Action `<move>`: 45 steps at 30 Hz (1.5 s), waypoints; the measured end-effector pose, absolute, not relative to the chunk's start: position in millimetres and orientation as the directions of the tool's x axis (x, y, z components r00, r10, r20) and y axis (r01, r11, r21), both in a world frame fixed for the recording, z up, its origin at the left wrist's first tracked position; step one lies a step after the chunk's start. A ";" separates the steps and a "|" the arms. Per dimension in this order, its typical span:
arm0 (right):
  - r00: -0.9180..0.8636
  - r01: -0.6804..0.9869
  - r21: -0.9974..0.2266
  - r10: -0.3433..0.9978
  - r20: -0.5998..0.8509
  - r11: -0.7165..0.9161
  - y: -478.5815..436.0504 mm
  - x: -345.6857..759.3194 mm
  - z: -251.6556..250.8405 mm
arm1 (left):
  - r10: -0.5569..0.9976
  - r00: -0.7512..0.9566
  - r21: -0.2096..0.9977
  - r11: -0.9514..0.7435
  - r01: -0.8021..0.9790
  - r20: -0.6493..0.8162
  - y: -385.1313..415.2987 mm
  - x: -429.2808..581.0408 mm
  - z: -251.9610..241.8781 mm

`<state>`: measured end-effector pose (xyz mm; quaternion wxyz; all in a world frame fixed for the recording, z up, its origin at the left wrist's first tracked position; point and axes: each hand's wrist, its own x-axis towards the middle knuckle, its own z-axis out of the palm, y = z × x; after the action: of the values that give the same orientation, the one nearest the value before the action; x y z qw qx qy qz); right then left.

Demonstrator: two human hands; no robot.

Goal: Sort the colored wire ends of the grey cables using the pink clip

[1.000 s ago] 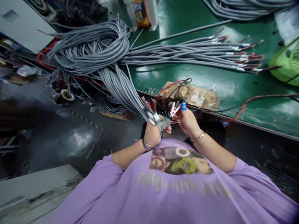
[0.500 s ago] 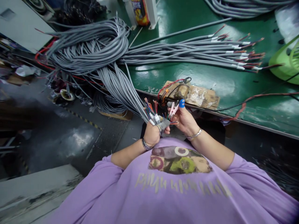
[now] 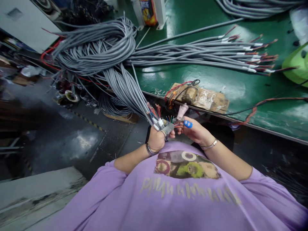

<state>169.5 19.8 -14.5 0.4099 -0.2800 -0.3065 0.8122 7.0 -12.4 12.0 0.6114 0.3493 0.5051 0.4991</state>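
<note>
My left hand, with grey covers on its fingers, is closed around the lower end of a bunch of grey cables. White-wrapped cable ends with thin coloured wires stick up past the fist. More fine wires fan out between the two hands. My right hand, wearing a blue thumb cover, is closed on a small pink clip that points up. Its fingertips are at the orange-red wires beside my left hand; whether they also pinch a wire I cannot make out.
On the green bench lie a large cable coil and a row of stripped cable ends. A wooden block with red and black leads sits at the bench edge. A lime-green basket stands right.
My right thumb has turned and come down towards the wires. The pink clip has swung from spread handles to a narrow upright shape. My left hand keeps its hold on the cables.
</note>
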 end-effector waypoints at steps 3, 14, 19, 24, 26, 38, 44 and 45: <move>-0.401 -0.448 -0.800 0.890 -0.219 -0.399 13.4 165.7 -9.2 | 0.967 -0.005 0.942 0.249 -0.224 -0.256 -12.8 8.0 8.0; -0.269 -0.488 -0.811 0.939 -0.212 -0.323 2.4 150.7 7.8 | 0.954 0.090 0.945 0.295 -0.142 -0.285 -16.2 0.1 -0.7; -0.242 -0.494 -0.793 0.933 -0.267 -0.355 4.9 149.9 4.0 | 0.960 0.005 0.938 0.275 -0.210 -0.280 -14.1 4.7 0.9; -0.332 -0.466 -0.784 0.903 -0.274 -0.409 6.9 151.1 0.3 | 0.954 -0.019 0.936 0.291 -0.200 -0.301 -12.4 6.2 2.5; -0.338 -0.471 -0.782 0.902 -0.267 -0.408 6.8 148.8 2.9 | 0.955 -0.009 0.937 0.290 -0.195 -0.298 -12.7 5.7 2.4; -0.341 -0.515 -0.737 0.893 -0.293 -0.438 8.9 156.7 -10.7 | 0.954 -0.104 0.920 0.237 -0.313 -0.282 -11.7 8.4 12.1; -0.327 -0.560 -0.673 0.875 -0.356 -0.483 31.0 165.1 -20.4 | 0.961 -0.036 0.921 0.253 -0.296 -0.276 -10.6 11.9 19.6; -0.299 -0.543 -0.714 0.896 -0.328 -0.443 33.7 164.1 -20.5 | 0.961 -0.023 0.921 0.257 -0.294 -0.275 -10.1 12.8 19.7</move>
<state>164.1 33.7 -20.5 0.4683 -0.3622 -0.2438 0.7682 12.8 -10.1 19.7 0.6146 0.3330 0.5007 0.5106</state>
